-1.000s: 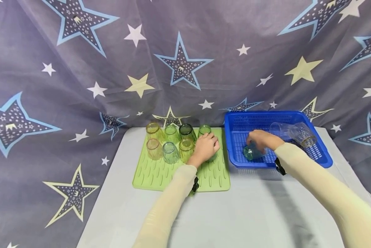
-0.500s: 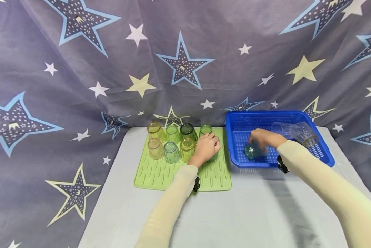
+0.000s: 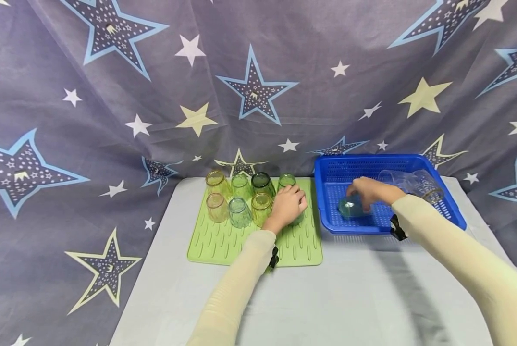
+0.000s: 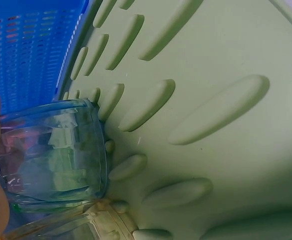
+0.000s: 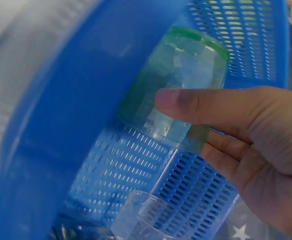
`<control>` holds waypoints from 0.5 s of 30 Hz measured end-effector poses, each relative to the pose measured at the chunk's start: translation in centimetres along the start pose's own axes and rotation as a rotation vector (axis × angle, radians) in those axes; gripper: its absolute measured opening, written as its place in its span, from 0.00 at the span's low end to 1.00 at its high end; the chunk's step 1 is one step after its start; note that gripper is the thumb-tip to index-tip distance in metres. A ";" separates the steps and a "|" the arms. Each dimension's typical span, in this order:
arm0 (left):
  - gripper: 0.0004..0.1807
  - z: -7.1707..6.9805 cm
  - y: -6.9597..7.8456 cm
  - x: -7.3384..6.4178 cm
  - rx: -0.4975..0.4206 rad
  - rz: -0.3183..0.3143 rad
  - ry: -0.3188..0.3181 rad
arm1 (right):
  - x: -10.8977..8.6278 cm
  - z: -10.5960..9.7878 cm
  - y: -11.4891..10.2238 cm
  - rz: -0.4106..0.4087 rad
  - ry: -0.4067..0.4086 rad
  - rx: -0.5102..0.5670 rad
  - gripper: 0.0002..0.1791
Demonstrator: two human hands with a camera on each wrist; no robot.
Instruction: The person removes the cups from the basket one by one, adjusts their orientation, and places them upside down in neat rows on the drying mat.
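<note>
My left hand grips a blue-tinted glass from above, at the right end of the front row on a green drying mat. The glass stands upside down, its rim against the mat. Inside the blue basket, my right hand holds a green-tinted glass lying on its side. In the right wrist view the thumb presses its near side and the fingers go behind it. Several other tinted glasses stand on the mat, among them an amber glass and a dark green glass.
Clear glasses lie at the basket's right side. Part of a dark glass shows low in the right wrist view. A white-covered table bears the mat and basket, with a star-patterned curtain behind.
The right hand has shifted slightly up and back with the green-tinted glass, which has moved a little inside the basket. The left hand keeps its place on the blue-tinted glass.
</note>
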State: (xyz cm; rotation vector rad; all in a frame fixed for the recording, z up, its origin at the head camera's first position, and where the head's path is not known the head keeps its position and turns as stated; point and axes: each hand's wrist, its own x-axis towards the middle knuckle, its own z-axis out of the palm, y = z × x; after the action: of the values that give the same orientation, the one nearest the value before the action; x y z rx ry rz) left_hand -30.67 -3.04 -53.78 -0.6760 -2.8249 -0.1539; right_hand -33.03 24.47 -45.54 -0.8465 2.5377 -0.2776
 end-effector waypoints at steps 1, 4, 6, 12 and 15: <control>0.17 0.0 0.0 0.0 0.000 -0.001 0.000 | -0.2 -0.1 0.1 -0.017 0.018 0.016 0.37; 0.17 0.0 0.0 0.0 0.000 -0.002 0.003 | -0.6 -0.2 0.5 -0.033 0.062 0.099 0.36; 0.17 0.1 0.1 0.0 0.004 -0.004 -0.001 | -0.9 -0.3 0.8 -0.044 0.101 0.145 0.36; 0.17 0.2 0.0 0.1 0.014 -0.010 -0.016 | -1.9 -0.7 1.1 -0.030 0.222 0.242 0.38; 0.17 0.1 0.0 0.1 0.008 -0.005 -0.008 | -2.7 -1.2 1.1 -0.033 0.292 0.293 0.38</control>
State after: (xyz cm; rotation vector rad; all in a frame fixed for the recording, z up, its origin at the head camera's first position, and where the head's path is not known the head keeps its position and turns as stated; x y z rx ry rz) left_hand -30.74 -2.97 -53.90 -0.6688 -2.8337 -0.1417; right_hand -32.19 27.06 -43.92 -0.7788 2.6534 -0.8141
